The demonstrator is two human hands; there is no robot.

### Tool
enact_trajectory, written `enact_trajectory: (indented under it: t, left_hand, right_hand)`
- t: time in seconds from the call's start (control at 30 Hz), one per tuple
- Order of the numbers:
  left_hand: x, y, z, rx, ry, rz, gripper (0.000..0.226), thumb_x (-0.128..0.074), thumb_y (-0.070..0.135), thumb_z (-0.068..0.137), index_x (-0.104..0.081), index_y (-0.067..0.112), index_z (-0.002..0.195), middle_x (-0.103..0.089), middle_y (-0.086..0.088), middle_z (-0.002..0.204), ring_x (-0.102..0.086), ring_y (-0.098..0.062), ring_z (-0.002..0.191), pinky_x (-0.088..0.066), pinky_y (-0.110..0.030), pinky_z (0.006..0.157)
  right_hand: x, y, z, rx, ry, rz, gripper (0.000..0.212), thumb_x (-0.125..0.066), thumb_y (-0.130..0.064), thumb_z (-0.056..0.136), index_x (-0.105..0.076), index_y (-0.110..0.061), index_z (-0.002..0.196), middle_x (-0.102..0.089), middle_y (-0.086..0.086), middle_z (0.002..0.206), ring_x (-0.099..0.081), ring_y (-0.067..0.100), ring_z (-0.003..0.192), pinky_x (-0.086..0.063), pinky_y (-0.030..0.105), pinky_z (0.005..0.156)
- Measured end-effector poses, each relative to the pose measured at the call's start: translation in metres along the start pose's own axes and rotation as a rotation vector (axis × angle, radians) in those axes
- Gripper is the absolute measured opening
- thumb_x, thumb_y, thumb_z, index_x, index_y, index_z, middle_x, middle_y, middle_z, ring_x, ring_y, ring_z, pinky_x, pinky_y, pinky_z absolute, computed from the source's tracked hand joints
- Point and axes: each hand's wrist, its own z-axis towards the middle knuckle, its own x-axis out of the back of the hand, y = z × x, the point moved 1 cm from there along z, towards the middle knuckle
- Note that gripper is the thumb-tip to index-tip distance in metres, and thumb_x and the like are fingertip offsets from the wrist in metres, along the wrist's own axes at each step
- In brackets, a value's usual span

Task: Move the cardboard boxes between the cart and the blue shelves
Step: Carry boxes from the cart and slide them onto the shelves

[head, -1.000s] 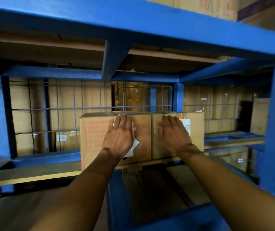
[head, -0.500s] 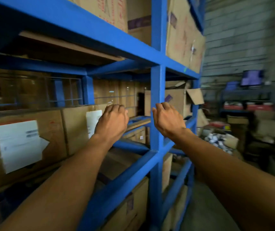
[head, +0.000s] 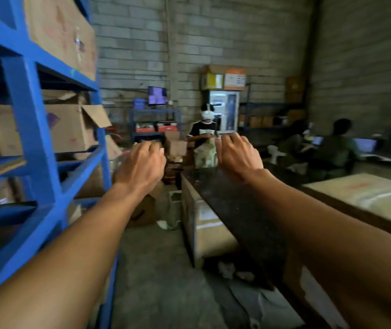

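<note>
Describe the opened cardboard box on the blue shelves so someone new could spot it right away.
Look at the blue shelves along the left. One level below the closed boxes on top sits the opened cardboard box, behind the thick front upright. It alone has its top flaps open, one jutting out toward the aisle.

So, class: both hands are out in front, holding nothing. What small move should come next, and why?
The left hand and right hand hold nothing, and the blue shelves lie at the left, so probably lower both toward the cardboard box at the right.
</note>
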Motion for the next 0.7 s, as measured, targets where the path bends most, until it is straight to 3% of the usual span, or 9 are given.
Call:
enact_trajectory:
  t: [0.33, 0.5, 0.7]
  left_hand:
    - [-0.014, 0.258, 0.08, -0.236, 0.118, -0.508, 0.036, -0.034, 0.024, 0.099, -0.061, 0.002, 0.093, -0.064, -0.019, 0.091, -0.059, -0.038, 0.087, -0.048, -0.047, 0.07]
    - [0.018, 0.374, 0.084, -0.415, 0.162, -0.735, 0.047, -0.026, 0.029, 0.098, -0.062, 0.0, 0.093, -0.064, -0.021, 0.091, -0.059, -0.038, 0.086, -0.048, -0.045, 0.073]
    - [0.071, 0.474, 0.044, -0.608, 0.16, -0.985, 0.034, -0.033, 0.023, 0.1, -0.059, 0.004, 0.092, -0.063, -0.017, 0.093, -0.058, -0.033, 0.086, -0.044, -0.04, 0.071]
  right_hand:
    - [0.164, 0.196, -0.098, -0.347, 0.064, -0.449, 0.037, -0.032, -0.026, 0.105, -0.06, -0.004, 0.113, -0.058, 0.02, 0.114, -0.054, 0.04, 0.109, -0.045, 0.045, 0.084]
    - [0.247, 0.244, -0.169, -0.497, 0.016, -0.672, 0.04, -0.028, -0.023, 0.102, -0.061, -0.003, 0.111, -0.06, 0.02, 0.113, -0.056, 0.041, 0.107, -0.047, 0.05, 0.09]
    - [0.326, 0.249, -0.273, -0.792, -0.028, -0.874, 0.03, -0.036, -0.012, 0.102, -0.058, -0.003, 0.119, -0.058, 0.018, 0.119, -0.052, 0.037, 0.113, -0.043, 0.044, 0.093]
